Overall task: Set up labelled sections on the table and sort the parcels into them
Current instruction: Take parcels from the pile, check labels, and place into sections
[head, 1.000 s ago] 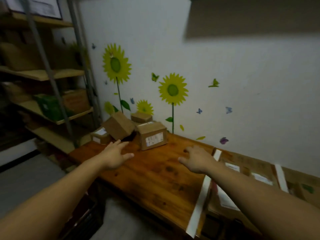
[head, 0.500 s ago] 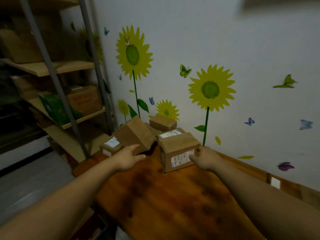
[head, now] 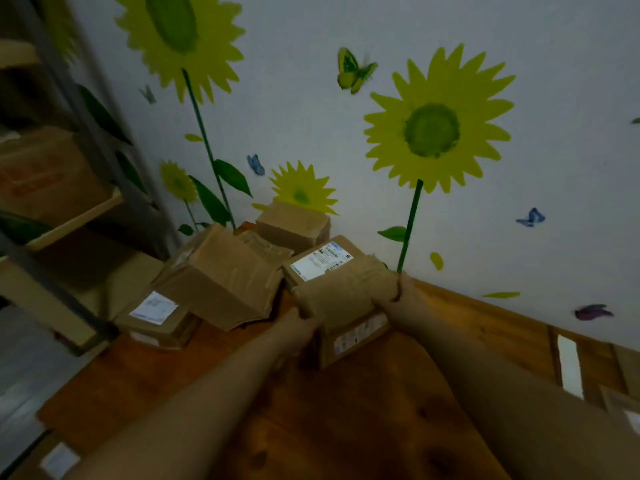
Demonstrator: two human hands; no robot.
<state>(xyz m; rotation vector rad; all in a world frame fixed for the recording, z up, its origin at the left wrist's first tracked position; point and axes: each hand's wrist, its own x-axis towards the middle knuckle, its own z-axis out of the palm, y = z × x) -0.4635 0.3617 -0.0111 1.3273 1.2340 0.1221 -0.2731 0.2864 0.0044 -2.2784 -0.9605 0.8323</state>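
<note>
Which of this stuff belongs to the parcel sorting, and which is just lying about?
In the job: held parcel, left hand, right hand, tilted parcel, back parcel, low parcel, table, white strip.
Lying about: shelf rack, shelf carton, sunflower stickers.

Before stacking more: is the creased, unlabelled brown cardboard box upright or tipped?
Tipped: the creased cardboard box slants, leaning on a low white-labelled box.
</note>
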